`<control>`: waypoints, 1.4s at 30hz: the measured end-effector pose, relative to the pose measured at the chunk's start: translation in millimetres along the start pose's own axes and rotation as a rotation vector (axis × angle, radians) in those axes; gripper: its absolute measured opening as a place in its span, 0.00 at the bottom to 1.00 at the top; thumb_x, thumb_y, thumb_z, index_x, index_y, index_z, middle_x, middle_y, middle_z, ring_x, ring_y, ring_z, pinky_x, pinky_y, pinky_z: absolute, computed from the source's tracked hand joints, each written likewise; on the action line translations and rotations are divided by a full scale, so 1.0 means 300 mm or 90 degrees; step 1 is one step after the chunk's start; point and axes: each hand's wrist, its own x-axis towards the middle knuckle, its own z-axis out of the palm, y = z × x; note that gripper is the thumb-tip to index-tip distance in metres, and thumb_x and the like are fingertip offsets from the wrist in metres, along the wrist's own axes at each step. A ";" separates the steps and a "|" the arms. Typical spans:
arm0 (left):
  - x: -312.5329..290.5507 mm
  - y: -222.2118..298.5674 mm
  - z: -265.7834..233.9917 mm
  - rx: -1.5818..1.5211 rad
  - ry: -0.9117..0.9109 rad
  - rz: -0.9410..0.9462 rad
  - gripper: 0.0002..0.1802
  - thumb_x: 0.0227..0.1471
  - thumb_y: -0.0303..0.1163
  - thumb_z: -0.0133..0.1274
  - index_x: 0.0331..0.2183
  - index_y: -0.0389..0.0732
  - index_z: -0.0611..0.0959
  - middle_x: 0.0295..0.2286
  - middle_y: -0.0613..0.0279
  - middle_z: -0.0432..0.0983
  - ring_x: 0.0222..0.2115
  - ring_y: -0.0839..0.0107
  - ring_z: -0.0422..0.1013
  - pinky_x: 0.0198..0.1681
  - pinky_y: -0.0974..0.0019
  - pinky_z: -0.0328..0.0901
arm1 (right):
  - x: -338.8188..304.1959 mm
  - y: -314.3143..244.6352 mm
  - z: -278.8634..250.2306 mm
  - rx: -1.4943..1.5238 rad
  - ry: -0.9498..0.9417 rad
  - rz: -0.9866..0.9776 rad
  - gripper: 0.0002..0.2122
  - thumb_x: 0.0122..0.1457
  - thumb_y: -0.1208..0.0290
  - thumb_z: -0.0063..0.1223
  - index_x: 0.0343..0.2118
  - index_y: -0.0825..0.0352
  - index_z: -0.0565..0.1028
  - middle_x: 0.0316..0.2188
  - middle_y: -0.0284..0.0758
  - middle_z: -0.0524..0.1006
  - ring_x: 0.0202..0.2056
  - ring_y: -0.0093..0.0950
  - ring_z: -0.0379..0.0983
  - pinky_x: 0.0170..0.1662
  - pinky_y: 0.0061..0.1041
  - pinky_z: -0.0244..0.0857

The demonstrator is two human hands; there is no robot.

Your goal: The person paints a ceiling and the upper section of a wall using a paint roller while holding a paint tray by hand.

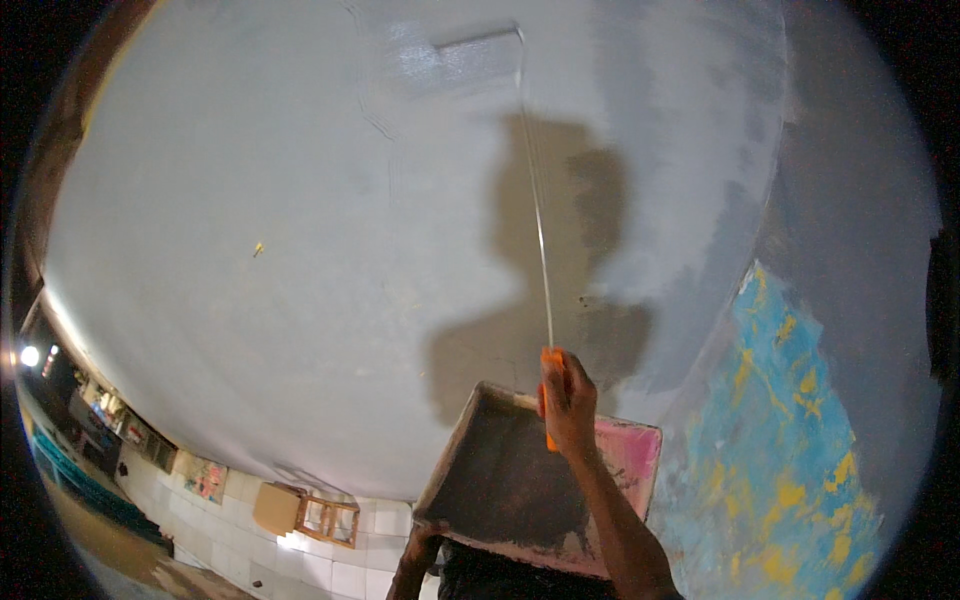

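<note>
My right hand [569,402] is closed around the orange handle of a long-framed paint roller [542,250]. Its thin metal rod runs up the wall, and the bent top end lies against the grey wall [330,200] beside a shiny wet patch. The roller's sleeve is hard to tell from the paint. Below, my left hand [428,532] grips the near left corner of a wide paint tray [630,452], pink where bare and dark inside. My right forearm passes in front of the tray's right part.
A shadow of a head and shoulders falls on the wall. At right, a blue and yellow patch [780,450] borders darker grey wall. A wooden chair [328,521] stands at lower left on pale tiles [235,520]. A bright lamp [29,356] shines at far left.
</note>
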 end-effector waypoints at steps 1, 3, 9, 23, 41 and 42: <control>-0.008 -0.007 -0.020 0.005 0.004 -0.001 0.35 0.36 0.31 0.51 0.48 0.32 0.61 0.43 0.54 0.62 0.44 0.62 0.59 0.47 0.61 0.55 | 0.034 -0.016 0.028 0.006 0.000 0.003 0.12 0.57 0.63 0.43 0.36 0.68 0.69 0.16 0.31 0.68 0.17 0.20 0.64 0.21 0.21 0.60; -0.031 -0.004 -0.031 -0.030 -0.001 -0.008 0.33 0.38 0.31 0.51 0.48 0.32 0.62 0.42 0.54 0.63 0.43 0.63 0.60 0.47 0.63 0.55 | 0.076 -0.058 0.065 0.043 -0.009 -0.016 0.12 0.57 0.63 0.42 0.36 0.67 0.69 0.17 0.31 0.68 0.18 0.20 0.65 0.21 0.20 0.59; -0.039 0.020 0.006 -0.139 0.044 -0.085 0.28 0.42 0.27 0.50 0.47 0.32 0.63 0.39 0.56 0.66 0.39 0.66 0.64 0.43 0.65 0.59 | -0.126 0.001 0.050 0.041 -0.024 0.053 0.12 0.58 0.61 0.40 0.35 0.66 0.68 0.14 0.27 0.64 0.13 0.13 0.59 0.13 0.14 0.55; -0.008 0.059 -0.059 0.102 0.106 0.108 0.28 0.46 0.45 0.48 0.48 0.46 0.64 0.46 0.49 0.60 0.42 0.55 0.62 0.48 0.53 0.54 | 0.160 -0.116 0.173 0.021 -0.021 -0.062 0.12 0.56 0.63 0.44 0.35 0.68 0.69 0.28 0.41 0.74 0.27 0.32 0.72 0.31 0.28 0.64; 0.105 0.495 0.217 -0.040 0.044 0.336 0.29 0.42 0.26 0.52 0.47 0.38 0.61 0.45 0.49 0.61 0.46 0.61 0.61 0.47 0.61 0.58 | 0.002 -0.003 0.240 -0.021 -0.038 -0.130 0.13 0.58 0.60 0.41 0.34 0.66 0.67 0.15 0.27 0.65 0.14 0.14 0.60 0.16 0.13 0.57; 0.115 0.490 0.241 -0.037 0.016 0.341 0.29 0.43 0.27 0.52 0.47 0.37 0.61 0.45 0.48 0.61 0.46 0.60 0.61 0.48 0.60 0.58 | -0.077 0.039 0.212 -0.049 -0.043 -0.101 0.13 0.58 0.60 0.41 0.35 0.66 0.67 0.15 0.27 0.65 0.14 0.14 0.61 0.16 0.13 0.57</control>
